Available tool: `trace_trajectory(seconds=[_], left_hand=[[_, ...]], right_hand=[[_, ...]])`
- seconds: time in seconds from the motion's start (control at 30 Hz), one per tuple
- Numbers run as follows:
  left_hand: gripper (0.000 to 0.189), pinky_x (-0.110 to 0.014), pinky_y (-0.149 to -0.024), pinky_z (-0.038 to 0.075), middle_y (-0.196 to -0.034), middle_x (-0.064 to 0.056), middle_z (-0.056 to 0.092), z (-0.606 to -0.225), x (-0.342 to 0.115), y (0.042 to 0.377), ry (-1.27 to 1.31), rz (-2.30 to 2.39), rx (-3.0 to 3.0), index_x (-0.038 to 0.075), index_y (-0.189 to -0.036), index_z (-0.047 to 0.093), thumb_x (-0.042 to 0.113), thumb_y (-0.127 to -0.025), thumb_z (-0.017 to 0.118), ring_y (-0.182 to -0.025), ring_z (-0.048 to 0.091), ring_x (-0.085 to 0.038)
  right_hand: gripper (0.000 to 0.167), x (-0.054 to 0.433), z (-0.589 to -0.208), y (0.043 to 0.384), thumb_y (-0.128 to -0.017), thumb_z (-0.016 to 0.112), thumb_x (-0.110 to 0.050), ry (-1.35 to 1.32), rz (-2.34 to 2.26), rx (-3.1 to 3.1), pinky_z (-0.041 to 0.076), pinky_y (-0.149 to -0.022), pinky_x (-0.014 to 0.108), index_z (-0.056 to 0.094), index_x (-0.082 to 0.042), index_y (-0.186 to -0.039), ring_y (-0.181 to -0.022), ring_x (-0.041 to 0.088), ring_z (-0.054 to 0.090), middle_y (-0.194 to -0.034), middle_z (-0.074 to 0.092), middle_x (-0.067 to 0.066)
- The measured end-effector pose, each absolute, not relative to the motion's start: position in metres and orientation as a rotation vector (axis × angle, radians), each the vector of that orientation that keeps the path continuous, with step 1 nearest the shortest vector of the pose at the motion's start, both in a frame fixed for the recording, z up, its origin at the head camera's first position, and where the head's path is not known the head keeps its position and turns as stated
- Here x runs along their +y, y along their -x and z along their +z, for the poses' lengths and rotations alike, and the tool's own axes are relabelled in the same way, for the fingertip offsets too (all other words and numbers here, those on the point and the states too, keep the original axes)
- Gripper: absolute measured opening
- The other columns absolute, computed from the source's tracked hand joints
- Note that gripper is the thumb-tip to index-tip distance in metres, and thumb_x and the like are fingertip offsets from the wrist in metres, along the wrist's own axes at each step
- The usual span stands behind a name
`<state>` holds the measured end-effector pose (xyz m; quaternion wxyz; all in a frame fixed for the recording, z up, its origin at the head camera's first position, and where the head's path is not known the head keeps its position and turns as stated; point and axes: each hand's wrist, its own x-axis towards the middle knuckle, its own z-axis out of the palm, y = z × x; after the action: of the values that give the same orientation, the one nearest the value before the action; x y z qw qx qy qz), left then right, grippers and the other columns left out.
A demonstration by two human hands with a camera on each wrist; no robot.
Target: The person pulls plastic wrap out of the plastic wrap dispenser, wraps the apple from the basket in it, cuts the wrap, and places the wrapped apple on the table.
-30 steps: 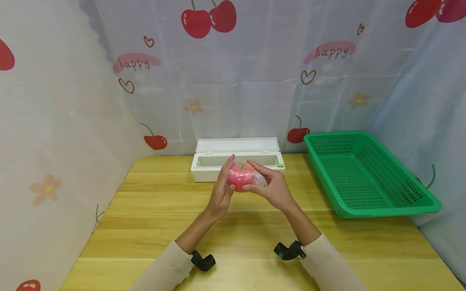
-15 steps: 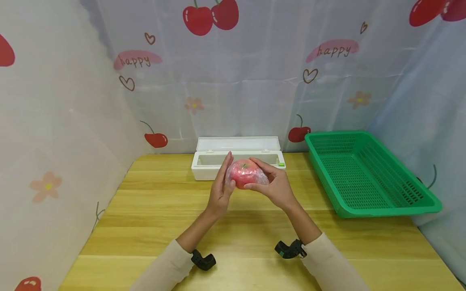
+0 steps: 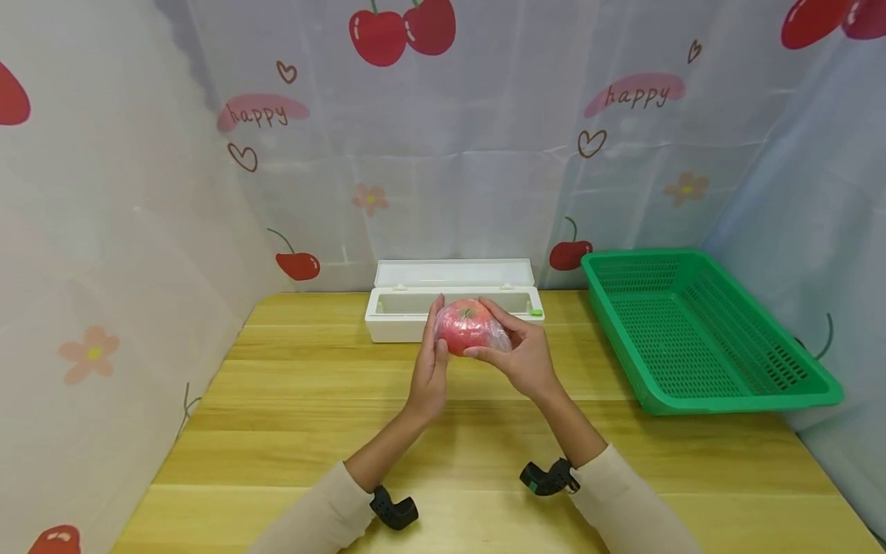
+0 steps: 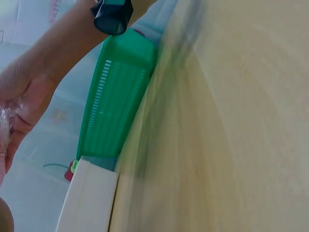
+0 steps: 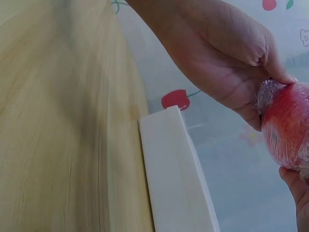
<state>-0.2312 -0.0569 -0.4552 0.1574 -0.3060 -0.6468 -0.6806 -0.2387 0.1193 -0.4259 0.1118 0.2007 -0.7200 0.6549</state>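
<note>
Right hand (image 3: 529, 360) at 4 o'clock, thumb and fingers pinching the film-wrapped apple (image 3: 464, 329). Left hand (image 3: 429, 373) at 8 o'clock, mostly straight, laid along its side, thumb touching. Apple is up off the surface (image 3: 298, 431), stem visible. White box (image 3: 394, 332) at 12 o'clock, lid (image 3: 453, 271) raised. Green basket (image 3: 640, 377) at 3 o'clock. Cherry-print curtain (image 3: 471, 200) behind.
</note>
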Motion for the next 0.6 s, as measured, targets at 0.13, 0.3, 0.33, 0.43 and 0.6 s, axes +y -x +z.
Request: trace_trajectory(seconds=[0.13, 0.3, 0.33, 0.43, 0.6], left_hand=[[0.059, -0.031, -0.122, 0.022, -0.17, -0.013, 0.005, -0.442, -0.052, 0.217, 0.847, -1.931, -1.868, -0.003, -0.16, 0.001, -0.006, -0.107, 0.026, -0.155, 0.008, -0.031], [0.061, -0.03, -0.122, 0.019, -0.169, -0.019, -0.002, -0.438, -0.049, 0.211, 0.823, -1.854, -1.912, -0.005, -0.159, -0.004, -0.005, -0.108, 0.029, -0.155, 0.003, -0.033], [0.062, -0.03, -0.122, 0.018, -0.169, -0.019, -0.002, -0.44, -0.049, 0.212, 0.817, -1.844, -1.925, -0.004, -0.159, -0.004, -0.006, -0.107, 0.029, -0.155, 0.002, -0.033], [0.064, -0.031, -0.122, 0.018, -0.17, -0.013, -0.002, -0.45, -0.05, 0.218, 0.815, -1.833, -1.964, 0.002, -0.161, -0.005, -0.004, -0.108, 0.03, -0.156, 0.003, -0.032], [0.057, -0.031, -0.121, 0.022, -0.171, -0.002, 0.001, -0.455, -0.053, 0.229, 0.84, -2.005, -1.913, 0.012, -0.164, -0.001, 0.013, -0.113, 0.025, -0.156, 0.006, -0.024]], right_hand=[[0.067, 0.12, -0.426, 0.238, -0.08, 0.085, -0.003, -0.605, 1.936, -2.094, 0.059, -0.088, 0.03, 0.061, -0.015, -0.142, -0.113, 0.032, 0.06, -0.138, 0.062, 0.011], [0.065, 0.121, -0.426, 0.239, -0.081, 0.083, 0.0, -0.627, 1.945, -2.073, 0.058, -0.088, 0.03, 0.062, -0.014, -0.141, -0.112, 0.031, 0.06, -0.138, 0.062, 0.011], [0.065, 0.121, -0.426, 0.239, -0.081, 0.084, -0.001, -0.621, 1.942, -2.079, 0.058, -0.088, 0.029, 0.062, -0.015, -0.141, -0.112, 0.03, 0.06, -0.138, 0.062, 0.011], [0.066, 0.122, -0.427, 0.24, -0.081, 0.084, -0.001, -0.603, 1.93, -2.096, 0.058, -0.087, 0.028, 0.061, -0.015, -0.142, -0.112, 0.029, 0.06, -0.139, 0.062, 0.011], [0.07, 0.125, -0.425, 0.24, -0.08, 0.083, 0.003, -0.601, 1.91, -2.094, 0.057, -0.089, 0.028, 0.058, -0.011, -0.144, -0.117, 0.031, 0.059, -0.141, 0.06, 0.013]])
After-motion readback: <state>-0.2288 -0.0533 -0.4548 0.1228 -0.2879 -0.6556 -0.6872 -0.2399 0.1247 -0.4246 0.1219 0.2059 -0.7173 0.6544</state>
